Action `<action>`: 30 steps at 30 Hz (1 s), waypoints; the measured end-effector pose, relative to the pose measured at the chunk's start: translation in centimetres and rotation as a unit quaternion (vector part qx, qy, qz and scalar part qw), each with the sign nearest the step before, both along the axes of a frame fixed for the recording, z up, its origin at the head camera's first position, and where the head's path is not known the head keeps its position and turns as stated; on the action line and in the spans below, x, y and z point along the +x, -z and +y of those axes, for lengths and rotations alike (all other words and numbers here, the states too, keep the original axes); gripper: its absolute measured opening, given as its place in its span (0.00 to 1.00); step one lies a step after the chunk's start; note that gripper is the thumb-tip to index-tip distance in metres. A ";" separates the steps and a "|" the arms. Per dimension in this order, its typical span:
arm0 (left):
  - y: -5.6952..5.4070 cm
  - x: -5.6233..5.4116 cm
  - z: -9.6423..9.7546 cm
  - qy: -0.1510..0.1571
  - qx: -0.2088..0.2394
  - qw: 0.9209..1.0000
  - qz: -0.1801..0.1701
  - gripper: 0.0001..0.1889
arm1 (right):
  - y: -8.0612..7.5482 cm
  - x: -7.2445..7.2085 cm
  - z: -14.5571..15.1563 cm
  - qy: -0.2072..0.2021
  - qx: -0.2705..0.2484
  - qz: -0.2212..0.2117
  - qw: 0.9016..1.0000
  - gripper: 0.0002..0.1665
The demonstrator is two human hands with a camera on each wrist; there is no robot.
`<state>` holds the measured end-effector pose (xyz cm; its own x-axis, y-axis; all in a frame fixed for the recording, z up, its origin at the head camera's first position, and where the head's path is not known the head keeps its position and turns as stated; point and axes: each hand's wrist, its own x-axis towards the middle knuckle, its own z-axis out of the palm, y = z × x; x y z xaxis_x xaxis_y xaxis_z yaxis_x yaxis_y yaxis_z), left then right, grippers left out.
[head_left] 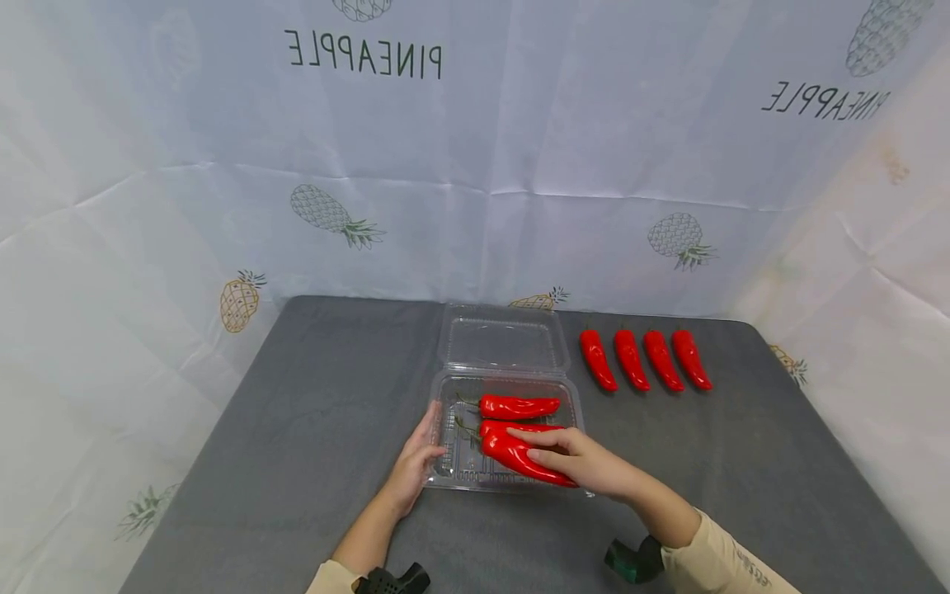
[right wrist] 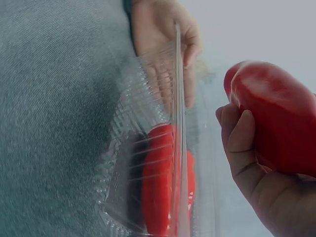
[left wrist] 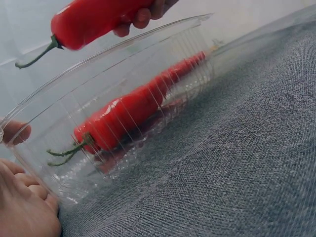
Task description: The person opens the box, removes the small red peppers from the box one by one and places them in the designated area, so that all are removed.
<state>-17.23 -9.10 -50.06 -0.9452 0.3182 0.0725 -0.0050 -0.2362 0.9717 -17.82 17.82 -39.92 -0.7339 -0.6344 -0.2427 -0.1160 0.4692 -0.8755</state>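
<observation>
A clear plastic clamshell container (head_left: 462,477) lies on the dark grey cloth, its lid folded back away from me. Two red peppers with green stems lie crosswise inside: a far one (head_left: 519,407) and a nearer one (head_left: 491,426), partly hidden. Above the near half, my right hand (head_left: 594,466) grips another red pepper (head_left: 519,458), its stem end pointing left. In the left wrist view this held pepper (left wrist: 94,22) hangs above the rim, apart from those inside. My left hand (head_left: 410,472) holds the container's left wall, thumb at the rim and fingers outside.
Several red peppers (head_left: 628,360) lie in a row at the back right of the table. The open lid (head_left: 505,340) reaches towards the table's back edge. A pineapple-print curtain (head_left: 475,148) hangs behind. Dark devices (head_left: 636,561) are worn at both wrists.
</observation>
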 end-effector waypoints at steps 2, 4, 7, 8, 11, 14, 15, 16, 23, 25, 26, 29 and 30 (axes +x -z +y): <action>-0.1 0.0 0.0 0.001 0.001 1.000 -0.001 0.39 | 0.1 0.3 0.1 0.005 -0.012 -0.001 1.000 0.27; -0.1 0.0 0.1 0.001 0.002 1.000 0.000 0.39 | 0.2 0.5 0.2 0.007 -0.025 0.000 1.000 0.28; -0.1 0.0 0.0 0.000 0.007 1.000 0.002 0.39 | 0.3 0.7 0.4 0.017 -0.039 -0.001 0.999 0.28; 0.0 0.0 0.0 -0.001 0.007 1.000 0.002 0.39 | 0.4 0.7 0.5 0.023 -0.042 -0.001 0.999 0.28; 0.1 -0.1 0.0 0.000 0.010 1.000 0.006 0.39 | 0.6 0.9 0.8 0.043 -0.051 -0.004 0.998 0.28; 0.2 -0.1 0.0 0.004 0.009 1.000 0.009 0.39 | 0.7 1.1 1.1 0.063 -0.063 -0.013 0.996 0.28; 0.3 -0.1 0.0 0.005 0.009 1.000 0.010 0.39 | 0.7 1.2 1.3 0.071 -0.067 -0.017 0.995 0.28; 0.3 -0.1 0.1 0.004 0.007 1.000 0.010 0.39 | 0.6 1.3 1.4 0.078 -0.072 -0.022 0.994 0.28; 0.3 -0.1 0.1 0.004 0.009 1.000 0.018 0.39 | 0.3 1.8 2.4 0.128 -0.093 -0.029 0.987 0.30; 0.2 -0.1 0.1 0.006 0.011 1.000 0.022 0.39 | 0.3 1.9 2.8 0.139 -0.099 -0.021 0.985 0.29; 0.2 -0.1 0.1 0.007 0.010 1.000 0.021 0.39 | 0.3 2.0 2.9 0.146 -0.101 -0.018 0.984 0.29; 0.2 -0.1 0.0 0.006 0.012 1.000 0.018 0.39 | 0.4 2.0 3.4 0.167 -0.097 -0.009 0.981 0.29; 0.2 -0.1 0.0 0.006 0.014 1.000 0.017 0.39 | 0.4 1.9 3.6 0.176 -0.096 -0.007 0.980 0.29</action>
<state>-17.32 -9.08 -50.22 -0.9383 0.3265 0.1138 0.0254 -0.2631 0.9644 -15.87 21.38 -40.32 -0.9132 -0.3766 -0.1559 0.0365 0.3054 -0.9515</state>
